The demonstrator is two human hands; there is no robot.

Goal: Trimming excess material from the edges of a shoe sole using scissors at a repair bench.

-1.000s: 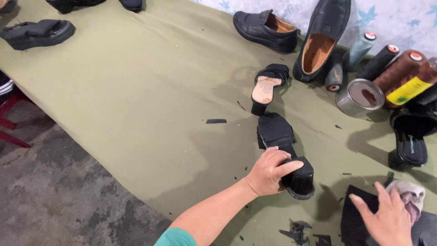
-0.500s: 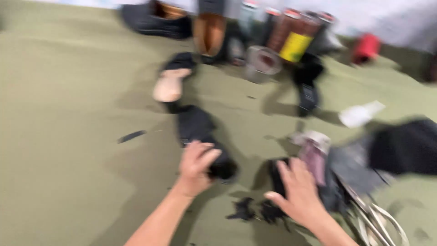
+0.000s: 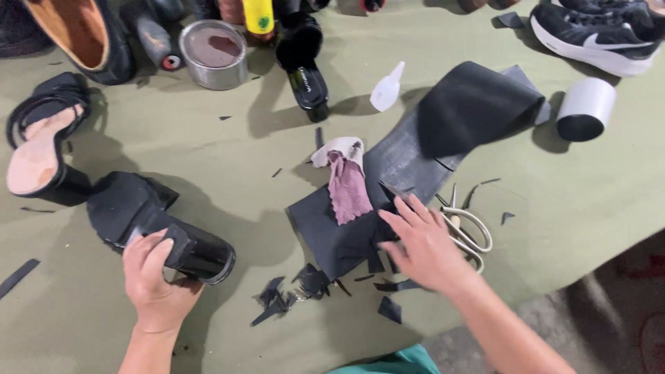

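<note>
While my left hand (image 3: 156, 280) clamps around the block heel of a black high-heeled shoe (image 3: 156, 225) lying on its side on the olive-green cloth (image 3: 582, 201), my right hand (image 3: 426, 246) lies spread and flat, fingers apart, on a sheet of black rubber (image 3: 409, 166), gripping nothing. My left fingers wrap the heel from above, thumb against its near face. That shoe sits at the left of the work surface, just beside its mate, a black sandal with a tan insole (image 3: 41, 149), which lies heel toward it. On the rubber sheet, just left of my right fingertips, rests a crumpled mauve-and-cream rag (image 3: 346, 176). A pair of scissors with pale handles (image 3: 467, 228) lies touching the right side of my right hand. Black offcuts (image 3: 298, 287) are scattered between my two hands. Farther off stand a round open tin (image 3: 213, 54), a small white nozzle bottle (image 3: 386, 86), a roll of black sheet with a white outside (image 3: 585, 109), and a black sneaker with a white sole (image 3: 596, 31) at the top right corner.
</note>
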